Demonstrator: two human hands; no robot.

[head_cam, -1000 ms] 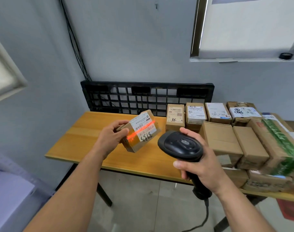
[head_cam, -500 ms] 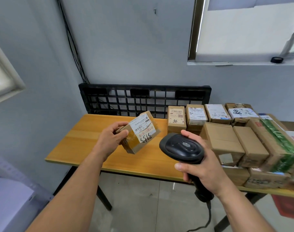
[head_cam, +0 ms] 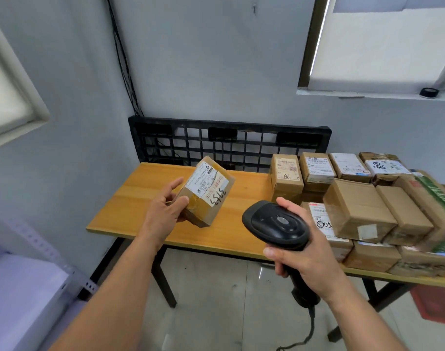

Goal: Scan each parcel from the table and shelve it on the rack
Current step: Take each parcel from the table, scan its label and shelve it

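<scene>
Parcel [head_cam: 206,191] has tipped up since a second ago - its label face stands steeper, and the red scan line that crossed it is gone. Scanner [head_cam: 274,224] has drifted a bit right and down.

Left hand [head_cam: 165,211] grips the box by its lower-left corner, with the thumb on the near taped face and the other fingers behind. One finger sticks out straight along the far side. The box is held in the air, tilted, up and right of the left hand, and is seen against the table [head_cam: 140,198] top. Its white barcode label faces the camera, with black marker digits along the lower edge.

Right hand [head_cam: 305,257] is clenched round the handle of the black scanner, one fingertip up beside the head. The scanner head sits right of and lower than the left hand, with a clear gap between it and the box. A cable [head_cam: 310,330] hangs from the handle below the right wrist.

Just beyond and right of the right hand - stacked cardboard parcels [head_cam: 355,211] on the table. Several have white labels, and one at the far right has green tape. A black plastic pallet [head_cam: 229,140] stands on edge against the wall beyond both hands. A grey rack [head_cam: 26,287] is left of and below the left forearm. A red bin [head_cam: 434,302] is on the floor right of the right forearm.
</scene>
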